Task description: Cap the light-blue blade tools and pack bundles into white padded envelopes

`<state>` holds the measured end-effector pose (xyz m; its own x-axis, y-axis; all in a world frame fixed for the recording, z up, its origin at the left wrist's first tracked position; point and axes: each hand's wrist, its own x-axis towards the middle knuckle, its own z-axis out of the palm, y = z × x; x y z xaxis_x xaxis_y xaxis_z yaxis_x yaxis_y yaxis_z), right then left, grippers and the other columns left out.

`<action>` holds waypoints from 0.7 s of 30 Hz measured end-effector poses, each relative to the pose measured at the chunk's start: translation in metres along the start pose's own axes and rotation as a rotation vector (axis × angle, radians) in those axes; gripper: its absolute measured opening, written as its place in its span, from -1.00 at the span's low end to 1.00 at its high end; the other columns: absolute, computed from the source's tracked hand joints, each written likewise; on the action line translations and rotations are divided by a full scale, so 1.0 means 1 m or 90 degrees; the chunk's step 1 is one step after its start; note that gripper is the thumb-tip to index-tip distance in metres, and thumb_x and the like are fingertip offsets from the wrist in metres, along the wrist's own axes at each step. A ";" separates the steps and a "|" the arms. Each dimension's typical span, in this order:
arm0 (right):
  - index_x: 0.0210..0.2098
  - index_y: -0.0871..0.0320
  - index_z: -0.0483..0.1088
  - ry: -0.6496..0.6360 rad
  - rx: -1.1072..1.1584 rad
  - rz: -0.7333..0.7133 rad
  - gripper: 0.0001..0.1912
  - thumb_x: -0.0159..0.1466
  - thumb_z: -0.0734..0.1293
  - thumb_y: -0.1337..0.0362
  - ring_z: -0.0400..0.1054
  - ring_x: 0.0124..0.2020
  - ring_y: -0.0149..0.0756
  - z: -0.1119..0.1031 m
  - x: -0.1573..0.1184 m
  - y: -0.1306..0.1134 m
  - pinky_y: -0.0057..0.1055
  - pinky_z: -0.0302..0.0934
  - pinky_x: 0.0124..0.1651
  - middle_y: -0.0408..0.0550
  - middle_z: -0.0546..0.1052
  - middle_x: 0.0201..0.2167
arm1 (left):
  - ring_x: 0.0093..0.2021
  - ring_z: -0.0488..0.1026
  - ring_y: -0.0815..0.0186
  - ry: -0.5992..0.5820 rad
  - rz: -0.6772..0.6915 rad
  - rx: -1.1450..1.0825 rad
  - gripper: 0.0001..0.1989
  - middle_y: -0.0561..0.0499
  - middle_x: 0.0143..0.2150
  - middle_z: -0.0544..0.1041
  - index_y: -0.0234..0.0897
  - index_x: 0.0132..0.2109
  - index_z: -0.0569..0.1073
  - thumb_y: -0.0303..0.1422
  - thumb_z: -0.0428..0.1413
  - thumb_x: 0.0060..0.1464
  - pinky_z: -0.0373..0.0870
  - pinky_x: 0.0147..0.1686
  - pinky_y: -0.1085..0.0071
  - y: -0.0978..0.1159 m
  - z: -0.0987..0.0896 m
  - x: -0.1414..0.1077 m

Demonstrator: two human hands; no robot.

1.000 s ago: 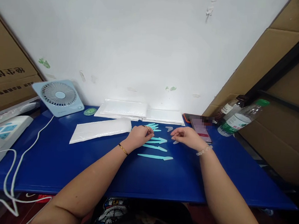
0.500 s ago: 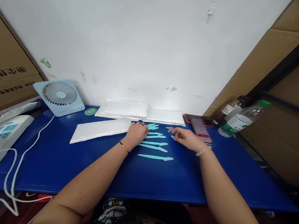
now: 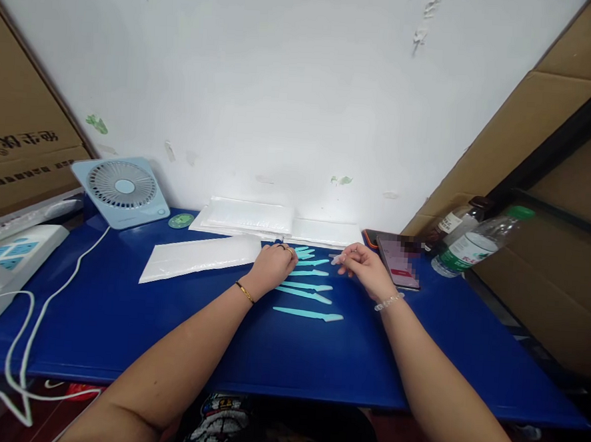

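Several turquoise razors with pale tips lie in a rough column on the blue table [image 3: 168,333]; the nearest razor [image 3: 304,313] lies apart from the others. My left hand [image 3: 274,263] is closed over the left ends of the upper razors, its fingertips at one handle. To the right, my right hand [image 3: 360,266] pinches a small clear cap [image 3: 335,259] between thumb and fingertips, close to a razor's tip. Left of my left hand lies a white padded envelope [image 3: 198,256].
More white envelopes [image 3: 248,215] lie along the wall. A blue fan [image 3: 124,187], green disc [image 3: 180,221] and power strip [image 3: 17,264] with white cables are at left. A phone [image 3: 397,264] and two bottles [image 3: 467,248] stand or lie at right.
My right hand has moved slightly left and up, and the clear cap is now in its fingertips. One upper razor has tilted, its tip nearer my right hand. The view has shifted slightly.
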<state>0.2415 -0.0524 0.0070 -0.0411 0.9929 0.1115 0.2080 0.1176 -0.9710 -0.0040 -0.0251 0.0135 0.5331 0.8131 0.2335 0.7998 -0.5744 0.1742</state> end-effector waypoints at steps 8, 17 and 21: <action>-0.35 0.13 0.25 -0.026 0.007 -0.008 -0.70 0.12 0.37 0.08 0.39 -0.53 -0.39 0.008 -0.002 -0.002 -0.52 0.12 -0.53 -0.05 0.55 -0.43 | -0.26 0.42 0.26 -0.008 0.006 -0.062 -0.70 -0.09 -0.29 0.51 -0.30 -0.32 0.47 -0.30 -0.11 0.22 0.24 -0.25 0.37 0.002 -0.001 -0.001; -0.39 0.15 0.29 -0.110 -0.013 0.042 -0.66 0.06 0.39 0.02 0.38 -0.57 -0.39 0.009 -0.007 -0.011 -0.51 0.12 -0.54 -0.06 0.55 -0.46 | -0.32 0.44 0.31 -0.079 0.013 -0.191 -0.72 -0.01 -0.27 0.54 -0.25 -0.32 0.49 -0.26 -0.07 0.16 0.30 -0.30 0.44 0.005 -0.002 -0.004; -0.34 0.16 0.40 0.032 -0.207 -0.025 -0.72 0.15 0.30 0.06 0.32 -0.59 -0.38 -0.017 -0.001 -0.006 -0.43 0.16 -0.49 -0.06 0.53 -0.47 | -0.19 0.43 0.23 -0.011 -0.017 -0.105 -0.79 -0.02 -0.20 0.53 -0.21 -0.19 0.48 -0.25 0.03 0.11 0.30 -0.21 0.37 -0.004 0.000 -0.003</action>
<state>0.2571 -0.0536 0.0160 -0.0092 0.9862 0.1654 0.5088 0.1470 -0.8482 -0.0087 -0.0254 0.0125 0.5181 0.8288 0.2112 0.7580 -0.5594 0.3355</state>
